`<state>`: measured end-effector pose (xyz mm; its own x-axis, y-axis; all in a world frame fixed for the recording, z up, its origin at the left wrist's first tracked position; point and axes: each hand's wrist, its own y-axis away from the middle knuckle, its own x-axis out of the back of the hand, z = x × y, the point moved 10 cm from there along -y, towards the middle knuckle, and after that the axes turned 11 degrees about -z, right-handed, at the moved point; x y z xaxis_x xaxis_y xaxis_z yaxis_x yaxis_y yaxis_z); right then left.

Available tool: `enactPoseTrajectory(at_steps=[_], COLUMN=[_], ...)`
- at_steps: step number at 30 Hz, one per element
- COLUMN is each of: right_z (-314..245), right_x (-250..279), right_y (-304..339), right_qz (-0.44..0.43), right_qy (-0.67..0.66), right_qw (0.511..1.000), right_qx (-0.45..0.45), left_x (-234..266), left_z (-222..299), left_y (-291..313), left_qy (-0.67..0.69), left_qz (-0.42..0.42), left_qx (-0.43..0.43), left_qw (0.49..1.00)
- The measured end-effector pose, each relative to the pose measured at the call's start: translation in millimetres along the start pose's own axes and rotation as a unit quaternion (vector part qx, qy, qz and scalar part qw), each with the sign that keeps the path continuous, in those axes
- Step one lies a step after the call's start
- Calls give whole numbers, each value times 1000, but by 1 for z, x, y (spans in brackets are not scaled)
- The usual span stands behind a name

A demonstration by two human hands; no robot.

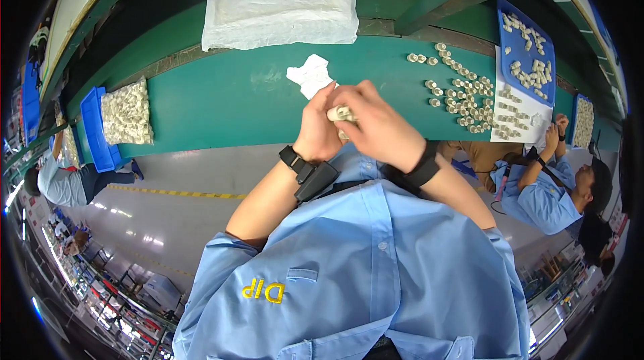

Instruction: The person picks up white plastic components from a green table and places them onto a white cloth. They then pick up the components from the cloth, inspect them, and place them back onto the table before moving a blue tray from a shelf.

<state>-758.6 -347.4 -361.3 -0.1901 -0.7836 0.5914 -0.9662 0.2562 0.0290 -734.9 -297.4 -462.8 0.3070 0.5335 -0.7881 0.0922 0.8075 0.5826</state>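
My hands meet over the near edge of the green workbench [221, 98]. Between them is a small off-white cylindrical part [341, 114]; its kind is too small to make out. My left hand [318, 130] is closed at its left side, thumb raised. From the right, my right hand [382, 125] pinches the same part, its fingers slightly blurred. Another pale bit shows just below, partly hidden by the fingers. Just beyond my hands lies a crumpled white cloth or tissue [311, 75].
Many similar parts [463, 95] stand on the bench at right, beside a white sheet [504, 108] and a blue tray [527, 51]. A full clear bag [127, 113] leans on a blue bin [97, 128] at left. White-lined tray [278, 18] ahead; co-worker [543, 192] at right.
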Motion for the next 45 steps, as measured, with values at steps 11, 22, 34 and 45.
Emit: enactPoseTrajectory(at_steps=[11, 22, 34, 45], right_z=[-7, 76, 119, 162], right_x=[19, 51, 34, 34], right_y=[9, 144, 201, 226], right_qz=[-21, 43, 59, 39], right_qy=[3, 66, -140, -156], right_qw=[993, 958, 934, 930], right_qx=[-118, -276, -324, -331], left_x=[25, 166, 49, 98], left_z=[0, 30, 249, 63], left_y=[-38, -120, -128, -76], left_qy=[18, -132, -172, -311], left_qz=[-89, 63, 144, 13], left_qx=[-71, 5, -155, -52], left_qw=[993, 989, 962, 949])
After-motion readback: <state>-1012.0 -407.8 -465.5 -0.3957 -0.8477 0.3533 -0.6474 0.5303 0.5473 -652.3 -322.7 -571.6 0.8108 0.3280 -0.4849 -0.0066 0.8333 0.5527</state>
